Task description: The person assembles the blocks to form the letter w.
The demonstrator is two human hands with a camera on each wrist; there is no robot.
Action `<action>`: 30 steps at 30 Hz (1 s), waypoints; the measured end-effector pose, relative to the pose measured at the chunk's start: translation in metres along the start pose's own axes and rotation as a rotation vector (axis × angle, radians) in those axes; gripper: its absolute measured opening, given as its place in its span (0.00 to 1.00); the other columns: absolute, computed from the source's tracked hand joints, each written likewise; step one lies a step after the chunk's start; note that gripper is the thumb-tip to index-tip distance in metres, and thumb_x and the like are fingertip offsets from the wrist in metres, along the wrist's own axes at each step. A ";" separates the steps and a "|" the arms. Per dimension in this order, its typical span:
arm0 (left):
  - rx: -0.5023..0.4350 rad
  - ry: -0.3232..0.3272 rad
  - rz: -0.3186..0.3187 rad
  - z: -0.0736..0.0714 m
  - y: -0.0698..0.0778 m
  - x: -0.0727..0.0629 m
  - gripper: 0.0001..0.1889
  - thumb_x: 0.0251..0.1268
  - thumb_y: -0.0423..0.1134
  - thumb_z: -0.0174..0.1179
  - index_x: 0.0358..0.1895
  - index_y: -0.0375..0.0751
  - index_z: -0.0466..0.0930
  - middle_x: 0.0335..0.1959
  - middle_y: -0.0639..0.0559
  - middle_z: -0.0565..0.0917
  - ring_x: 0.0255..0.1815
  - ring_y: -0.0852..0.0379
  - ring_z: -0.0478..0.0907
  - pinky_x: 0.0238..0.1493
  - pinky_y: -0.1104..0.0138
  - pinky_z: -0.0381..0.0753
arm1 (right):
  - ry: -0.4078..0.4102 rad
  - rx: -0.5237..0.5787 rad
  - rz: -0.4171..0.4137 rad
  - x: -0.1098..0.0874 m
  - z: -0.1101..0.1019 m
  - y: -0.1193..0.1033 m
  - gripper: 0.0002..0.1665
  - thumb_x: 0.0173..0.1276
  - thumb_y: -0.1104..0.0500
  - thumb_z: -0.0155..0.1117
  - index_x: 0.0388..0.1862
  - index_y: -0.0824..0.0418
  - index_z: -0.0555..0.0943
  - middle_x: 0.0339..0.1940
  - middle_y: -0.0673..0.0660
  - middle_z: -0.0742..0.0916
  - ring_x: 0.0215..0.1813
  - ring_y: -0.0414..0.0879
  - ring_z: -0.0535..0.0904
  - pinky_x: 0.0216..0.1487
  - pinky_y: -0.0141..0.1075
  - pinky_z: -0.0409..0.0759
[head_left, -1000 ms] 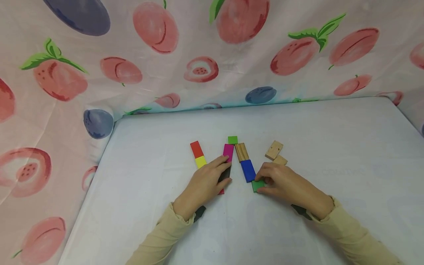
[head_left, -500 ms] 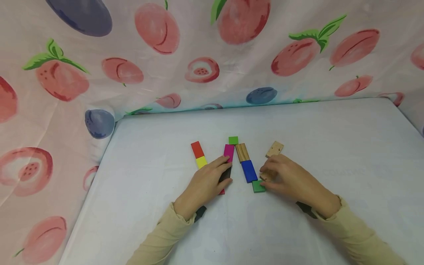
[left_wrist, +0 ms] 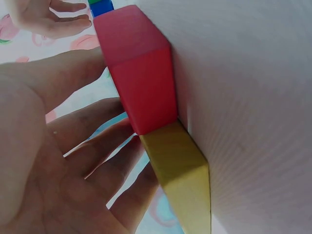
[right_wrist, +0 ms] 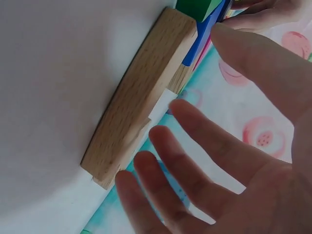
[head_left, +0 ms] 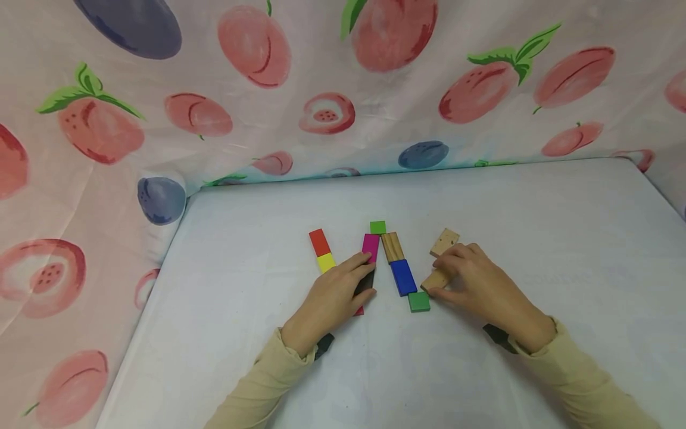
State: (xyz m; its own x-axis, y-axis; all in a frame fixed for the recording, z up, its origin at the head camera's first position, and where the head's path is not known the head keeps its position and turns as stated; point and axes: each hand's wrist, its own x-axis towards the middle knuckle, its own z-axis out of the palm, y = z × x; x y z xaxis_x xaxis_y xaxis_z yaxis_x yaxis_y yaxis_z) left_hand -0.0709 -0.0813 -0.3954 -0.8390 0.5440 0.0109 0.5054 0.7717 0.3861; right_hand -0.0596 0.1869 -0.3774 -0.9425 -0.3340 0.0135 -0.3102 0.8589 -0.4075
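My left hand [head_left: 329,295] rests over a row of blocks. Its fingers touch the magenta block [head_left: 370,245] and its thumb lies by the black block [head_left: 364,283]. In the left wrist view a red block [left_wrist: 145,83] stands against a yellow block [left_wrist: 180,170], with loosely straight fingers behind them. My right hand [head_left: 474,289] is around a plain wooden block [head_left: 436,279], thumb at its near side. The right wrist view has the fingers spread and relaxed beside that block, a small gap showing. The block's end meets the green block [head_left: 418,301].
A blue block [head_left: 404,277] and a striped wooden block [head_left: 392,246] continue the zigzag up to a light green block [head_left: 377,227]. A red block [head_left: 320,242] and a yellow block [head_left: 326,262] lie left. Behind the right hand lies another wooden block [head_left: 445,242].
The right hand has left the green block, and brought the plain wooden block down and left to it. Its fingers have since drawn slightly right. The left hand has stayed put.
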 end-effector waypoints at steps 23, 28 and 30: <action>0.013 -0.005 -0.003 0.002 -0.001 0.001 0.27 0.67 0.45 0.64 0.67 0.40 0.75 0.71 0.46 0.72 0.71 0.51 0.70 0.68 0.59 0.73 | -0.005 0.034 0.025 0.001 0.004 0.006 0.23 0.53 0.52 0.80 0.43 0.63 0.85 0.48 0.61 0.82 0.54 0.57 0.72 0.55 0.57 0.78; 0.013 -0.011 -0.009 0.002 -0.001 0.001 0.27 0.67 0.45 0.65 0.67 0.40 0.75 0.71 0.46 0.72 0.72 0.51 0.70 0.68 0.59 0.73 | 0.000 0.060 0.009 0.003 0.004 0.008 0.22 0.53 0.54 0.80 0.43 0.63 0.85 0.48 0.61 0.81 0.55 0.57 0.72 0.57 0.56 0.78; 0.011 -0.011 -0.011 0.002 -0.001 0.001 0.27 0.67 0.45 0.65 0.67 0.40 0.75 0.71 0.46 0.72 0.72 0.50 0.70 0.68 0.59 0.73 | 0.001 0.071 -0.007 0.004 0.004 0.009 0.21 0.53 0.54 0.80 0.43 0.62 0.85 0.48 0.60 0.80 0.55 0.57 0.72 0.57 0.56 0.78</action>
State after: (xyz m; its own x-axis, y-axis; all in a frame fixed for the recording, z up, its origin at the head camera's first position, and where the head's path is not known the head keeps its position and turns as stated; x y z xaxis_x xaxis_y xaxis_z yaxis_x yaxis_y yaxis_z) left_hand -0.0723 -0.0809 -0.3977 -0.8419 0.5395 -0.0037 0.4988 0.7810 0.3757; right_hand -0.0655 0.1922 -0.3845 -0.9405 -0.3393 0.0170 -0.3068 0.8269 -0.4713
